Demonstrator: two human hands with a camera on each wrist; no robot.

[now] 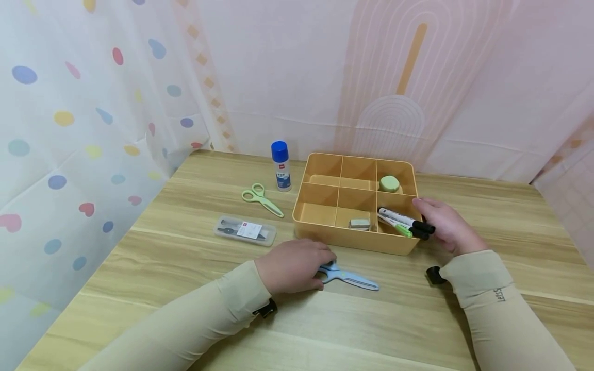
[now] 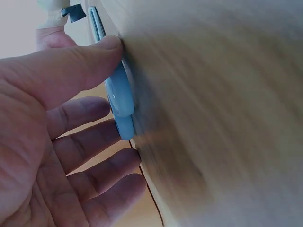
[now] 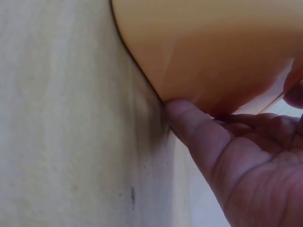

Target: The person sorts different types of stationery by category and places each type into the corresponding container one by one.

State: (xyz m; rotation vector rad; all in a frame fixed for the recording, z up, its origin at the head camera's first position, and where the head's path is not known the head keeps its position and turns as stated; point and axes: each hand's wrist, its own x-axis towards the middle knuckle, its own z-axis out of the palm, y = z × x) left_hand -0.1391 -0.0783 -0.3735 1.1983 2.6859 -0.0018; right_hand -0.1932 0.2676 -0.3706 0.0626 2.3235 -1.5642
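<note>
My left hand (image 1: 297, 266) is over the handle end of light blue scissors (image 1: 355, 280) lying on the table. Its thumb and fingertips pinch the blue handles (image 2: 119, 94) from either side; the blades point right. At the right side of a yellow-orange storage box (image 1: 355, 239), my right hand (image 1: 447, 224) holds the wall, with the thumb up at the rim and the other fingers (image 3: 199, 127) low along the side. Markers and pens (image 1: 403, 221) lean in the box's front right compartment. An eraser (image 1: 359, 223) lies in the front middle one, a round green item (image 1: 389, 184) in the back right.
Left of the box stand a glue stick (image 1: 281, 167) with a blue cap and, lying flat, green scissors (image 1: 262, 200). A clear case (image 1: 245, 231) with a compass inside lies nearer my left forearm. A patterned curtain (image 1: 278, 77) hangs behind the wooden table (image 1: 487, 206).
</note>
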